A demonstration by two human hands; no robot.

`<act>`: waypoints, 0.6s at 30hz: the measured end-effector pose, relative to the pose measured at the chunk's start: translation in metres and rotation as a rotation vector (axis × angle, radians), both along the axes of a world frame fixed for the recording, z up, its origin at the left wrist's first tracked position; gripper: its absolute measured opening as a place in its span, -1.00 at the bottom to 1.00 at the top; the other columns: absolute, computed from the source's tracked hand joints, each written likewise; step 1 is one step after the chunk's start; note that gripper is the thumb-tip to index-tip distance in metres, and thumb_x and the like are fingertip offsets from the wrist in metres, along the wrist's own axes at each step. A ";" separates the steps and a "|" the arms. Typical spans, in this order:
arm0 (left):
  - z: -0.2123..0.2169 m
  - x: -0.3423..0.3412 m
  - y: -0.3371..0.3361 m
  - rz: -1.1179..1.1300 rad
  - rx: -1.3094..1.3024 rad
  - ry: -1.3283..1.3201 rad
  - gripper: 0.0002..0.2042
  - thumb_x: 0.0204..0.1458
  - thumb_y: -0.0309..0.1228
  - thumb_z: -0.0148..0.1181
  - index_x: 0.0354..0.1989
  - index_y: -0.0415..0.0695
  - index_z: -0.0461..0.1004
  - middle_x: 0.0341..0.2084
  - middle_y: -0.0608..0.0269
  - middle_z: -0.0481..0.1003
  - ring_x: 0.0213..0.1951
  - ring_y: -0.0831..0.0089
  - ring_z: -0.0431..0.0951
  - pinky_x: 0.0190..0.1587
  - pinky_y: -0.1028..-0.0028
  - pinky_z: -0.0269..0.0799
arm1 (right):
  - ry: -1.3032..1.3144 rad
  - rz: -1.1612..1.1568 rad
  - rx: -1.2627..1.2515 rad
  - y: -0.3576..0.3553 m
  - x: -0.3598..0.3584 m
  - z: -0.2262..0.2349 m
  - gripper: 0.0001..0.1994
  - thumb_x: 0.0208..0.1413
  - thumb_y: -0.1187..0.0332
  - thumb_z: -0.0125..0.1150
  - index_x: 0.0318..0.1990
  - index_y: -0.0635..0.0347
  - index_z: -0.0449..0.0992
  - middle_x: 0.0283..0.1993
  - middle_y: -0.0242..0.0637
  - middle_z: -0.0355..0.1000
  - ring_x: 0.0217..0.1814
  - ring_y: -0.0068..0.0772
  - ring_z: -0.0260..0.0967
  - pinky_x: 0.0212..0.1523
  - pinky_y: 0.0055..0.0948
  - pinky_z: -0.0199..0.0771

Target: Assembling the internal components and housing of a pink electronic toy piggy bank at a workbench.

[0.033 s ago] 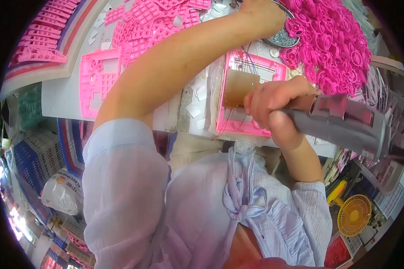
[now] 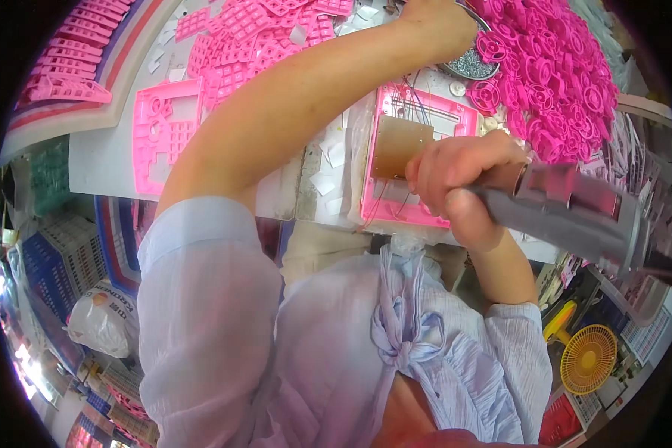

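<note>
My right hand (image 2: pixel 467 183) is wrapped round a thick grey power tool (image 2: pixel 567 213), which looks like an electric screwdriver; its far end is blurred. Beneath that hand lies a pink plastic casing (image 2: pixel 369 196) with a brown board (image 2: pixel 399 145) and thin wires in it. The hand covers part of the casing's right side. My left arm reaches across to the far side, where my left hand (image 2: pixel 444 30) is at a round metal bowl (image 2: pixel 476 78) of small silvery screws (image 2: pixel 470 61). Its fingers are hidden at the picture's upper edge.
A heap of bright pink ring-shaped parts (image 2: pixel 549 82) rises right of the bowl. Pink grid-like pieces (image 2: pixel 239 30) are piled at the far left, near another pink casing (image 2: pixel 145 160). White paper squares (image 2: pixel 325 179) lie beside the work. A yellow fan (image 2: pixel 588 358) stands lower right.
The rear end of the power tool has dipped very slightly. My left hand has shifted a touch to the right at the bowl.
</note>
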State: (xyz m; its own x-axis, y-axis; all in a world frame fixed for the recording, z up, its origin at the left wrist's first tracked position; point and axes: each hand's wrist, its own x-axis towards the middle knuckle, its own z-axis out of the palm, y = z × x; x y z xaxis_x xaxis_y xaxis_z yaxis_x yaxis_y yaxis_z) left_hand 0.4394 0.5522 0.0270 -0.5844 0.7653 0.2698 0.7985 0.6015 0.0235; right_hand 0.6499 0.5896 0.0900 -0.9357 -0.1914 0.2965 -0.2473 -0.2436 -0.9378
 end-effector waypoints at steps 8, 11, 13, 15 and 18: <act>0.031 0.007 -0.025 0.050 0.230 -0.261 -0.85 -0.03 -0.32 0.21 -0.37 -0.05 0.66 -0.32 0.15 0.65 -0.14 0.13 0.63 0.05 -0.04 0.26 | 0.066 0.088 0.043 -0.006 -0.003 0.002 -0.75 0.22 0.35 0.30 -0.18 0.12 0.28 -0.60 -0.38 0.28 -0.62 -0.48 0.22 -0.48 -0.34 0.34; 0.033 0.013 -0.038 0.008 0.266 -0.195 -0.88 -0.02 -0.34 0.19 -0.41 -0.03 0.64 -0.33 0.16 0.65 -0.14 0.13 0.62 0.05 -0.03 0.26 | 0.125 0.106 0.173 0.004 -0.008 -0.007 -0.79 0.24 0.37 0.26 -0.16 0.12 0.30 -0.61 -0.39 0.27 -0.65 -0.49 0.17 -0.51 -0.36 0.29; 0.008 0.000 -0.030 -0.030 0.253 -0.017 -0.88 -0.01 -0.35 0.17 -0.41 -0.02 0.64 -0.33 0.16 0.64 -0.13 0.14 0.62 0.06 -0.03 0.24 | 0.055 0.116 0.083 0.001 -0.010 -0.007 -0.81 0.26 0.35 0.22 -0.13 0.12 0.32 -0.62 -0.41 0.26 -0.67 -0.51 0.13 -0.53 -0.38 0.27; 0.005 -0.004 -0.031 -0.075 0.277 0.083 -0.86 0.01 -0.38 0.14 -0.39 -0.02 0.65 -0.32 0.14 0.64 -0.14 0.12 0.62 0.05 -0.04 0.27 | 0.047 0.141 -0.054 0.003 -0.016 -0.001 -0.81 0.29 0.29 0.18 -0.09 0.10 0.33 -0.63 -0.45 0.25 -0.68 -0.55 0.11 -0.54 -0.41 0.26; 0.028 0.040 -0.055 -0.185 0.411 -0.073 -0.83 0.06 -0.27 0.15 -0.37 -0.01 0.64 -0.40 0.18 0.60 -0.20 0.16 0.61 0.05 -0.05 0.27 | 0.161 0.171 -0.160 0.029 -0.020 0.025 -0.78 0.30 0.20 0.14 -0.04 0.06 0.35 -0.62 -0.53 0.26 -0.67 -0.61 0.10 -0.53 -0.46 0.25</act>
